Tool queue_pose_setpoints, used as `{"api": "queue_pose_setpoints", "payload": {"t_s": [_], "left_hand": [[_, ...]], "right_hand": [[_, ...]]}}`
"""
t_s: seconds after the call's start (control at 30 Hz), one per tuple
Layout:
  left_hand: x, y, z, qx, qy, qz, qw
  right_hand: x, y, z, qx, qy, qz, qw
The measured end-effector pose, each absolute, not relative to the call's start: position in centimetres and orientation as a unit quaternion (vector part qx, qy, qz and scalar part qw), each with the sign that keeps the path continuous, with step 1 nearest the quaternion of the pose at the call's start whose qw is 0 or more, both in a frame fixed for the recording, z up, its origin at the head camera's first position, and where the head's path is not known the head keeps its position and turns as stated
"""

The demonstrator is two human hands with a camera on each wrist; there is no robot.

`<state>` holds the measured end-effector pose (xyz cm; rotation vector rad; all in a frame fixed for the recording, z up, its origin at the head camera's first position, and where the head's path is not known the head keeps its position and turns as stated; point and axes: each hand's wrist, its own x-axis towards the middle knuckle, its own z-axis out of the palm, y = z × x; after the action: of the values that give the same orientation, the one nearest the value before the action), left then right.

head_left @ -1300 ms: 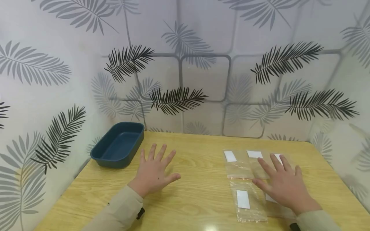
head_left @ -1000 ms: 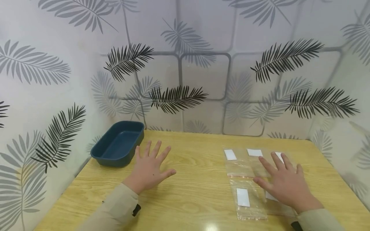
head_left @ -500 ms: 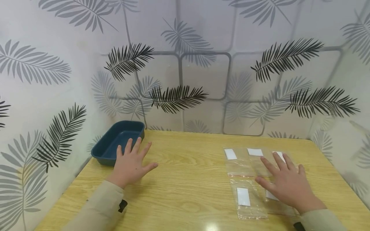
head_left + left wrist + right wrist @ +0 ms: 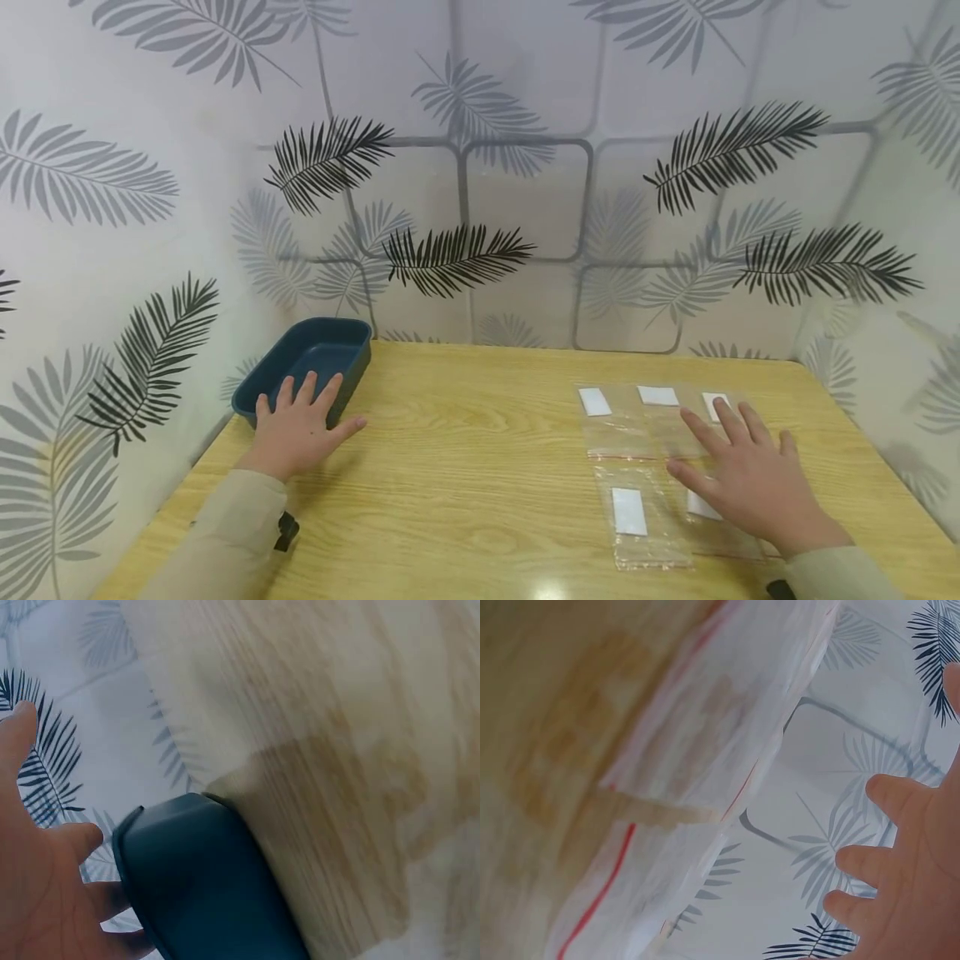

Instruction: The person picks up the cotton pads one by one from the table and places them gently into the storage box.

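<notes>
The table (image 4: 480, 475) has a yellowish top with a wood grain running across it and a rounded far right corner; a bright reflection shows near its front edge. At the far left stands a dark blue tub (image 4: 330, 357), upright, oblong, with rounded corners and set at a slant. Well apart, on the right side, clear plastic bags (image 4: 618, 437) lie flat in two rows, bearing white labels (image 4: 628, 512) and red lines (image 4: 626, 457). Five labels show, though part of the group is covered, so there may be more bags.
</notes>
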<state>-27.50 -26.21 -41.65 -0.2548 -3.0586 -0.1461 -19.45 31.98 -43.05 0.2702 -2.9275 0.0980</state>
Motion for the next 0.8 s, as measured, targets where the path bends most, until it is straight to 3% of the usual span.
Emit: {"api": "queue_pose_setpoints", "payload": {"t_s": [0.27,0.8], "left_hand": [[-27.59,-26.69,-42.18,-0.083,-0.996,-0.039,-0.002],[-28.4,-27.14,-42.35,-0.1,-0.995,0.007,0.0]], "right_hand": [[-19.34,31.99,-43.15,0.089,-0.99,0.04,0.098],[-19.21,31.75,-42.71,0.098,-0.99,0.04,0.098]]}}
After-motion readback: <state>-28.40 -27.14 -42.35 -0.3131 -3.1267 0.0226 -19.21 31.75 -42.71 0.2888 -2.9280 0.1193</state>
